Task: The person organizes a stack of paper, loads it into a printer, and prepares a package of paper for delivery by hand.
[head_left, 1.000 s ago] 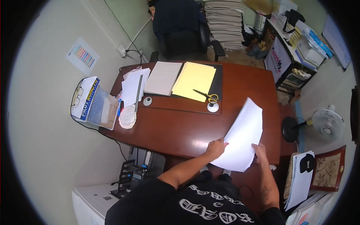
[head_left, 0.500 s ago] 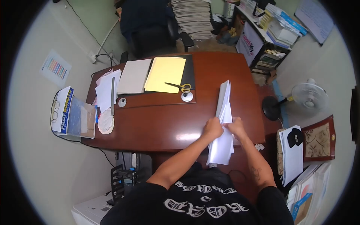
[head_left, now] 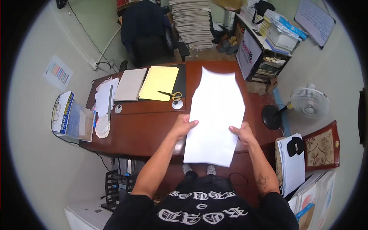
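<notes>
A white stack of paper spans the gap between my two hands, over the right part of the desk and past its front edge. My left hand grips its left edge, thumb on top and fingers beneath. On the opposite edge, my right hand pinches the paper the same way. The sheets lie fairly flat, slightly bowed at the far corners. Further left, yellow-handled scissors rest partly on yellow paper. How many sheets I hold cannot be made out.
Grey-brown sheets and loose white papers lie on the wooden desk. A fan stands to the right, near a chair bearing papers and a black cap. An office chair is behind the desk.
The paper was bent narrow with my hands close together; now it is spread broad and flat, my hands apart at its two edges. The view has shifted slightly.
</notes>
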The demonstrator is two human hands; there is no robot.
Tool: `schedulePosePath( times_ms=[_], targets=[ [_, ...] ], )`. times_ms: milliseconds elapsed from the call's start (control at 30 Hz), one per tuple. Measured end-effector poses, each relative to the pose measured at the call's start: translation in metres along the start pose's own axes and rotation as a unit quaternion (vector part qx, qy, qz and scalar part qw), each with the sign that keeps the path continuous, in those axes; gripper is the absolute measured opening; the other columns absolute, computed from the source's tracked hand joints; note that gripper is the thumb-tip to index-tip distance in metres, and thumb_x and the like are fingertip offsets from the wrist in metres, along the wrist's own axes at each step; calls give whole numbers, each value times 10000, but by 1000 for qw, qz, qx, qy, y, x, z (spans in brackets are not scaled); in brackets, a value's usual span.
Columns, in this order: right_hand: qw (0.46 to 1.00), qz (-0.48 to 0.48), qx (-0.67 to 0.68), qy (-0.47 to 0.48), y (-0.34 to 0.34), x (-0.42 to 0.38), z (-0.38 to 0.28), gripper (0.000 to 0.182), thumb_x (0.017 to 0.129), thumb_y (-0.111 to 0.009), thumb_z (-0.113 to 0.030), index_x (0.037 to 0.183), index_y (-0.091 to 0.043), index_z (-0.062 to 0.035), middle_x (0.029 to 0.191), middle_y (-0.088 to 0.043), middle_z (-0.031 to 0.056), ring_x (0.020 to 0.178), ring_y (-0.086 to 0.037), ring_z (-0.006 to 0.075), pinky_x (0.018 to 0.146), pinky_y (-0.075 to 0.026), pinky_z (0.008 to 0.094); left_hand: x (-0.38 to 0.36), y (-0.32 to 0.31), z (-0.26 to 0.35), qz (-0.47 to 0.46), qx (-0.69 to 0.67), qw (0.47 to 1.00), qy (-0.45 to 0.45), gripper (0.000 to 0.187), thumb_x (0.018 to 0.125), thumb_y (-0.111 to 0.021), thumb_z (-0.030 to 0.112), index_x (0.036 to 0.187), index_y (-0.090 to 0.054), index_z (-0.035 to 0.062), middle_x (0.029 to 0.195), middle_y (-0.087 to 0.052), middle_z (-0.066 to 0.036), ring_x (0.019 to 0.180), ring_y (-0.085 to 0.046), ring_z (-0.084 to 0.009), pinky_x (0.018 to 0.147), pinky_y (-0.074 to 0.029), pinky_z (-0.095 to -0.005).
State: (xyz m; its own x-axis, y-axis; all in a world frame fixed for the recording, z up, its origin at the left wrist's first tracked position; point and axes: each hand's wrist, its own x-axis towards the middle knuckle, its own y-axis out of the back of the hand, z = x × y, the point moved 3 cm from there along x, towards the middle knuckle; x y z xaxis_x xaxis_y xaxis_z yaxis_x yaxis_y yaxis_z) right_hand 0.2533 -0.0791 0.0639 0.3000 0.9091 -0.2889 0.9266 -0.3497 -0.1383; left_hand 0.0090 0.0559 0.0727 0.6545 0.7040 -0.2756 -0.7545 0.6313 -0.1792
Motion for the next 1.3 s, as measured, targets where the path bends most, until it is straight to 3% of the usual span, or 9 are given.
schedulePosePath(
  times_ms=[100,267,367,600,767,1000,1167,1200,1300],
  targets=[
    [989,26,-88,115,10,-11,-16,146,877,-672,-84,937,-690,48,869,-698,59,765,-626,115,687,-506,272,-15,-19,16,64,65,988,-128,201,898,-625,54,1048,-657,-76,952,-700,-92,851,-654,-136,775,-535,-296],
    [961,74,-175,200,24,-17,-8,233,863,-703,-94,1030,-652,61,960,-694,83,887,-626,147,799,-496,293,4,-38,-26,123,6,974,-190,266,817,-719,17,1063,-636,-39,981,-691,-87,906,-629,-142,808,-509,-300],
    [978,56,-107,171,33,-7,10,307,833,-735,-78,1088,-625,52,1021,-682,100,947,-619,164,856,-482,305,12,-43,-38,147,90,969,-179,307,783,-754,21,1060,-632,-27,986,-689,-84,912,-631,-148,818,-507,-298],
    [975,42,-22,218,37,13,0,564,749,-801,-48,1219,-493,3,1059,-645,88,978,-609,172,908,-482,326,32,-62,-28,145,53,969,-192,396,714,-806,2,1069,-631,-12,998,-688,-89,916,-638,-168,833,-515,-316],
    [979,67,1,195,35,16,3,459,751,-787,-7,1153,-567,21,1042,-664,98,964,-622,177,894,-494,324,39,-69,-32,156,-26,975,-154,422,701,-803,-30,1081,-621,-47,1018,-685,-96,929,-642,-181,842,-524,-323],
    [984,39,-55,162,40,11,11,282,780,-752,15,1038,-645,50,999,-695,103,912,-644,166,841,-516,311,37,-60,-53,150,101,971,-159,469,696,-813,-26,1120,-614,-35,1024,-687,-106,928,-650,-204,847,-530,-336],
    [982,53,-68,167,40,8,18,284,766,-766,6,1022,-653,53,991,-703,105,911,-651,173,839,-518,308,40,-54,-60,97,47,991,-83,452,709,-793,-56,1121,-607,-46,1069,-675,-93,995,-630,-213,896,-515,-355],
    [979,54,-75,184,39,6,21,290,763,-771,0,1022,-654,52,989,-704,105,909,-654,177,837,-520,308,39,-52,-61,104,49,988,-101,360,694,-805,-28,1026,-667,-28,1008,-704,-93,961,-646,-195,865,-511,-329],
    [979,51,-68,183,41,18,30,305,748,-792,-26,1012,-660,51,964,-706,106,883,-658,183,821,-526,309,41,-51,-71,143,145,974,-94,376,681,-818,-15,1028,-674,-23,1000,-709,-105,913,-659,-196,832,-523,-328]
  ],
)
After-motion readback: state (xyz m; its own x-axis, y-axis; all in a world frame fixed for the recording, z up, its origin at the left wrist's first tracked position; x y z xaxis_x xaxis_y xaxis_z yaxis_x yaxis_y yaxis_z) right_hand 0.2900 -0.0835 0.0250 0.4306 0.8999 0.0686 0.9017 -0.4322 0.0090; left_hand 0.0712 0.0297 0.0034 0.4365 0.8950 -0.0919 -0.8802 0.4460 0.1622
